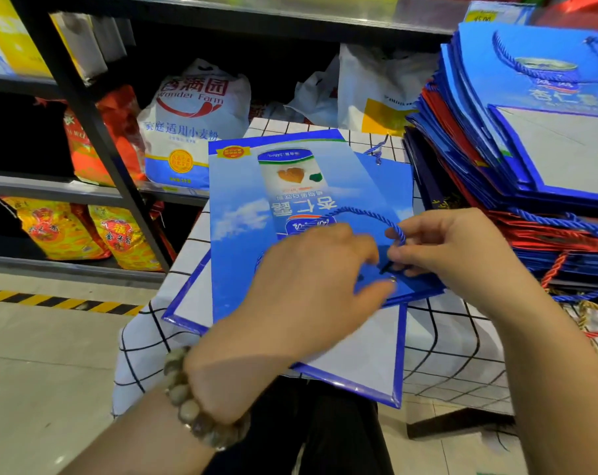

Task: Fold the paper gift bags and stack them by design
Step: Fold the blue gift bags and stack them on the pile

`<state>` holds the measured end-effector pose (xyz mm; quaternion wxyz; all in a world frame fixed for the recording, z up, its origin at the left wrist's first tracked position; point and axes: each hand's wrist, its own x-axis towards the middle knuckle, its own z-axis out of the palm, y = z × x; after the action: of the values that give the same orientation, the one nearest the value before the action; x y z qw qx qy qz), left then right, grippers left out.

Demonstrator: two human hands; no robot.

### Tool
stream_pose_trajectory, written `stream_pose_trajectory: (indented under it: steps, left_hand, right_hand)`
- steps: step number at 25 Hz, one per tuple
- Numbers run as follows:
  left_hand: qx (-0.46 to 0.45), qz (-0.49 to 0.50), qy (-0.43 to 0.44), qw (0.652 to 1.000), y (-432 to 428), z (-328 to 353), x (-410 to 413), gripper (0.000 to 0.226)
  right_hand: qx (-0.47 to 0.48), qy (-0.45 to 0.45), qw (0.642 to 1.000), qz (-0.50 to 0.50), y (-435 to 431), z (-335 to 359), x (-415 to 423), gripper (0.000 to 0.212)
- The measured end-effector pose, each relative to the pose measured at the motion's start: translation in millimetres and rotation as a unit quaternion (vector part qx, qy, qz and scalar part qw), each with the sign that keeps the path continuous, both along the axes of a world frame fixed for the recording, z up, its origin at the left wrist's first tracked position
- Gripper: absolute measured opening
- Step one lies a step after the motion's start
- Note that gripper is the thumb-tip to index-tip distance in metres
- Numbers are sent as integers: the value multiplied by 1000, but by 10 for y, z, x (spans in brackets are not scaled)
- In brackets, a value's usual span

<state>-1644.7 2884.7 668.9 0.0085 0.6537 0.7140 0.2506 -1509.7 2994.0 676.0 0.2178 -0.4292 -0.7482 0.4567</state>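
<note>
Work in hand: a blue paper gift bag [243,207] printed with a drink can lay flat on the black-and-white checked cloth [441,341], directly in front of the person, its handle end toward the hands.

Done so far: a tall stack of folded bags [517,132] stood at the right edge of the cloth. It was mostly blue ones of the same print on top, with red and dark layers lower down, so much of the folding looked finished.

Left to do: this bag appeared flattened but not yet placed. By my reading its cord needed tucking before it joined the matching blue ones. A blue-edged white panel showed beneath it; whether that belonged to the same bag could not be told.

Right hand: the right hand [462,255] had curled fingers, with forefinger and thumb pinching the loop of the blue twisted-cord handle [362,211] just above the bag's top edge.

Left hand: the left hand [301,289], with a bead bracelet [188,402] on its wrist, lay across the bag with fingers reaching toward the cord's end. Blur hid whether it pinched anything or only pressed.
</note>
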Motion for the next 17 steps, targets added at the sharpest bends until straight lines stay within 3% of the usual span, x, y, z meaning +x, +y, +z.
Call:
stream_pose_trajectory:
  steps: [2,7,13,17]
  left_hand:
    - [-53,-38,71,995,-3,-197,59,39]
    - [41,-27,65,997,42,-372,-8,29]
    - [48,-16,87,995,30,-353,3,30]
    - [65,2,157,986,36,-325,-1,37]
  right_hand:
    - [20,-32,999,0,-12,-19,39,16]
    - [56,-64,996,11,-45,45,94,20]
    - [93,-125,986,51,-8,73,83,15]
    - [146,-168,971,90,20,124,21,12]
